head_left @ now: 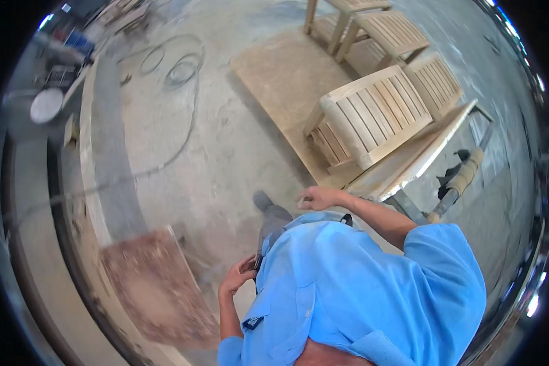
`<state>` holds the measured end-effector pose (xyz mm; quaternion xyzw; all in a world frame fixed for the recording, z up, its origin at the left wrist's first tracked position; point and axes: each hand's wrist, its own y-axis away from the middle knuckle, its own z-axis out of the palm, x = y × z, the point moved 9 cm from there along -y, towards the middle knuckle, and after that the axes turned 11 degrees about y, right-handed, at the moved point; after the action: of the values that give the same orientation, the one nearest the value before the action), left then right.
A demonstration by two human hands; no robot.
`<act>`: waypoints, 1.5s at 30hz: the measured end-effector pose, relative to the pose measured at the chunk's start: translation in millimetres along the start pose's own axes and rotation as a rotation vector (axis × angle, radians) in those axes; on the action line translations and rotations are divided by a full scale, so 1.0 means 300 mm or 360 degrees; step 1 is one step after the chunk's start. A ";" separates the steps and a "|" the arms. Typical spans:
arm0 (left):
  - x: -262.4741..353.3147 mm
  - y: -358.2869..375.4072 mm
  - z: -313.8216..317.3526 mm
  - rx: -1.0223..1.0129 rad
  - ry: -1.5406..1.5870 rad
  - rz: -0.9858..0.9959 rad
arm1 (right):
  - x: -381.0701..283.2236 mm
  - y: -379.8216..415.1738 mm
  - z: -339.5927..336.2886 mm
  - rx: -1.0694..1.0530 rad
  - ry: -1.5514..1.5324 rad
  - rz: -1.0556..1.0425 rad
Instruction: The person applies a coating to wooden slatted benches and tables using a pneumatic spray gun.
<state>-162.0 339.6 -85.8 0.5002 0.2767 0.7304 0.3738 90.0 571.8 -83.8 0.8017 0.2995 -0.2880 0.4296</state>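
Observation:
My left hand (238, 276) is beside my waist at the left edge of my blue shirt (354, 274), its fingers loosely bent next to a small dark item at the waist. I make out nothing held in it. In front of my waist, my right hand (319, 198) hangs with loosely curled, slightly parted fingers and nothing visible between them. Beyond it, a slatted wooden chair (378, 116) rests at the edge of a brown board (287, 79). More slatted wooden pieces (393, 33) stand behind.
A cable (192, 116) loops across the concrete floor at left. A reddish-brown mat (158, 290) lies at lower left. At right is a metal frame with a wrapped bar (466, 174). A round white object (46, 105) is at far left.

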 end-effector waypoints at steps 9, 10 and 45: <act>0.337 -0.424 -0.397 0.0035 -0.0652 -0.0160 | 0.097 0.068 -0.488 0.0900 -0.0198 0.0534; 0.368 -0.465 -0.423 -0.0023 -0.0725 -0.0097 | 0.178 0.120 -0.514 0.1091 -0.0352 0.0719; 1.304 -1.528 0.396 -0.0056 -0.0554 0.0214 | 0.389 -0.185 -0.433 0.0955 -0.1393 0.1399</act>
<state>-13.4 925.1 -196.4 0.6298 0.1609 0.6609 0.3750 152.5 735.8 -135.9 0.7430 -0.3472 -0.4548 0.3473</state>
